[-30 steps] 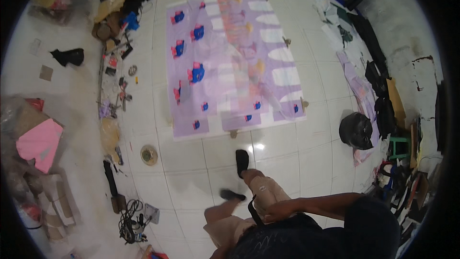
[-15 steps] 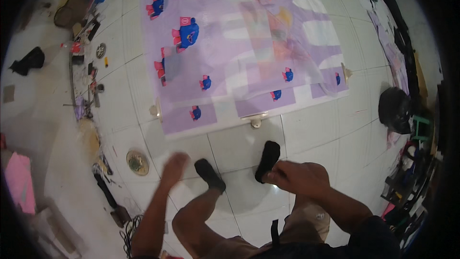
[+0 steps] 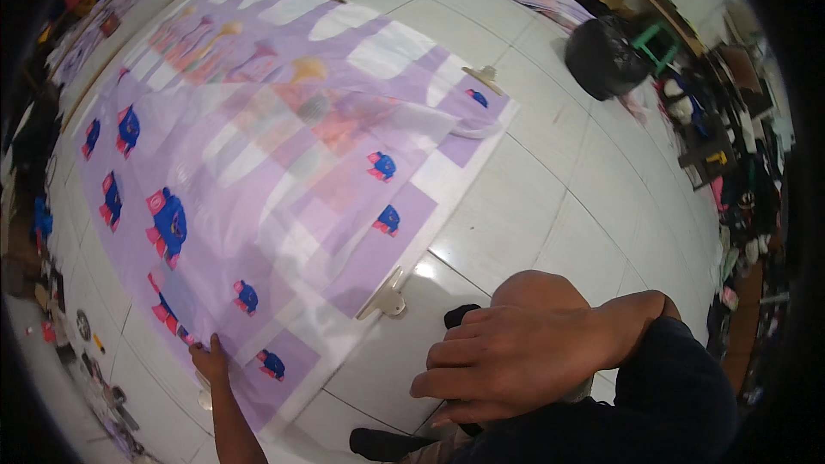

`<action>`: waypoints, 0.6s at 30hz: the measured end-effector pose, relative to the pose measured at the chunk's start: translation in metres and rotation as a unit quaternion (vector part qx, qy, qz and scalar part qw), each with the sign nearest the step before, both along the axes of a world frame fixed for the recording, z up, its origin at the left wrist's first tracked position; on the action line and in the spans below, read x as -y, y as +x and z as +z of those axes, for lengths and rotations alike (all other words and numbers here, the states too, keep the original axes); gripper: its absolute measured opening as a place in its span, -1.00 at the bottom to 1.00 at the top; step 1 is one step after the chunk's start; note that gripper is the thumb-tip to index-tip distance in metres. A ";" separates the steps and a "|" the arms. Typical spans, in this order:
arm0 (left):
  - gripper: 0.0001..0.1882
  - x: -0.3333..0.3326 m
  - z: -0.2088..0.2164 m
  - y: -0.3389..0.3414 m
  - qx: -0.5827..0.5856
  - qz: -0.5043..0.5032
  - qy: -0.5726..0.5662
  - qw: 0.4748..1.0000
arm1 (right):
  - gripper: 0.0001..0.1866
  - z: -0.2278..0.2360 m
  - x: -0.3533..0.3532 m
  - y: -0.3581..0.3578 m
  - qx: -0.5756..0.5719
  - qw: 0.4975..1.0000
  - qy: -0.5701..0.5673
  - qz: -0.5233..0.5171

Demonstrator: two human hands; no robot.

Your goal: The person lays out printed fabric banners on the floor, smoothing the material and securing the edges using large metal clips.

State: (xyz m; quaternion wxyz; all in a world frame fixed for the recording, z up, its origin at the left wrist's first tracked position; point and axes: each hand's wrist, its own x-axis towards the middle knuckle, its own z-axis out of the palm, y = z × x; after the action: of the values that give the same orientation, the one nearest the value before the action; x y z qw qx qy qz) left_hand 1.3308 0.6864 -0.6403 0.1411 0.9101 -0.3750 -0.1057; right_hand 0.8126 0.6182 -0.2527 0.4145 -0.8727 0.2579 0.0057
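Note:
A large lilac printed fabric sheet [image 3: 284,206] with blue-and-pink cartoon figures lies on the floor, with a thin translucent layer over part of it. At its near left edge my left hand [image 3: 210,361] pinches the sheet between thumb and fingers, and the fabric rumples there. Partly hidden by that hand is a metal clip [image 3: 204,398]. Another bulldog clip [image 3: 385,296] grips the near edge. My right hand [image 3: 516,357] hangs over my bent knee [image 3: 541,288], its fingers loosely bent and slightly apart; no object shows in it.
More clips, such as one at the right corner [image 3: 484,77], sit along the sheet's edges. A black plastic bag [image 3: 606,58] and a green stool [image 3: 656,47] stand at the far right. Clutter lines the right wall. Small tools and a yellow item [image 3: 99,344] lie at left.
The view has turned and come closer to the sheet. My left hand has gone from the air over the floor to the sheet's left edge and taken hold. My right hand remains near the knee.

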 end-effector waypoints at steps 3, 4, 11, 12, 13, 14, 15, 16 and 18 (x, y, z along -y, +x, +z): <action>-0.61 -0.009 -0.003 0.034 -0.045 0.016 -0.099 0.994 | -0.70 0.029 -0.006 0.002 -0.080 0.997 -0.005 -0.010; -0.64 -0.009 0.000 0.037 -0.074 -0.004 -0.092 0.993 | -0.70 0.032 -0.009 0.000 -0.079 0.996 -0.017 -0.038; -0.80 -0.036 0.057 0.037 -0.267 -0.015 -0.145 0.953 | -0.68 0.020 -0.015 -0.031 0.072 0.949 -0.029 -0.306; -0.79 -0.049 0.063 0.046 -0.269 0.000 -0.119 0.956 | -0.67 0.014 -0.006 -0.040 0.078 0.937 -0.055 -0.335; -0.78 -0.060 0.067 0.053 -0.277 0.012 -0.096 0.956 | -0.67 0.003 0.007 -0.054 0.118 0.910 -0.071 -0.391; -0.76 -0.077 0.069 0.065 -0.276 0.027 -0.072 0.958 | -0.67 -0.023 0.027 -0.067 0.165 0.878 -0.080 -0.443; -0.76 -0.104 0.065 0.077 -0.263 0.025 -0.087 0.960 | -0.66 -0.044 0.053 -0.074 0.154 0.855 -0.060 -0.491; -0.76 -0.131 0.052 0.088 -0.251 0.021 -0.104 0.962 | -0.65 -0.068 0.079 -0.080 0.143 0.830 -0.042 -0.537; -0.70 -0.130 0.034 0.056 -0.271 0.040 -0.087 0.958 | -0.59 -0.122 0.111 -0.138 0.086 0.788 0.029 -0.609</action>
State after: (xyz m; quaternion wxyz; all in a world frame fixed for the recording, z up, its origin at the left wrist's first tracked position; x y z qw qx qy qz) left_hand 1.3866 0.8166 -0.6059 0.3202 0.8460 -0.2933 -0.3095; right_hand 0.6749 0.5067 -0.3750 0.3773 -0.5194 0.6988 -0.3155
